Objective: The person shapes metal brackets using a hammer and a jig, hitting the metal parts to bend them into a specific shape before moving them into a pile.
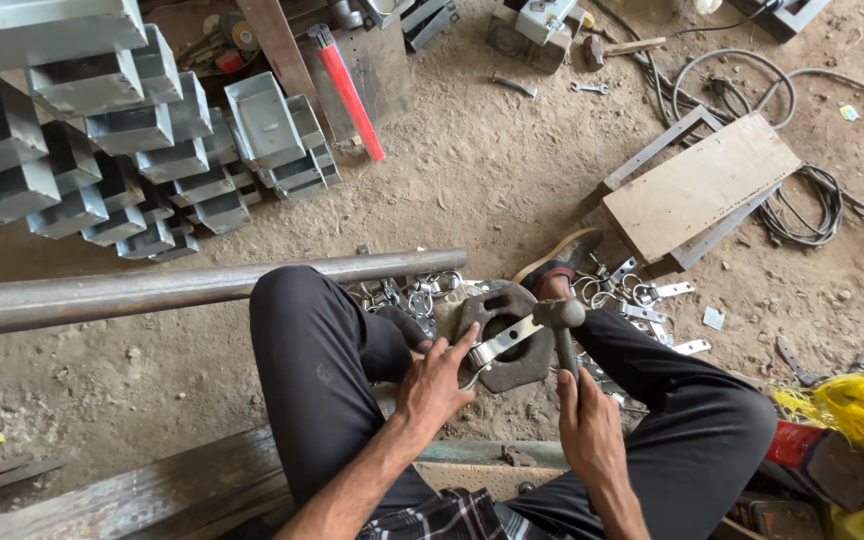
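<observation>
While the left hand (439, 385) pinches a flat metal strip (505, 338) on what looks like an iron block (524, 362), the right hand (586, 425) grips a hammer (562, 330) tight

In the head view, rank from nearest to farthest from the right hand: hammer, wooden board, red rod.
1. hammer: held in the right hand.
2. wooden board: up and right, on the dirt.
3. red rod: far upper left, near the metal boxes.

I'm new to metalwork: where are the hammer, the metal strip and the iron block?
hammer (558, 314), head view, on its head.
metal strip (504, 340), head view, mid-strip.
iron block (524, 366), head view, lower right face.
</observation>
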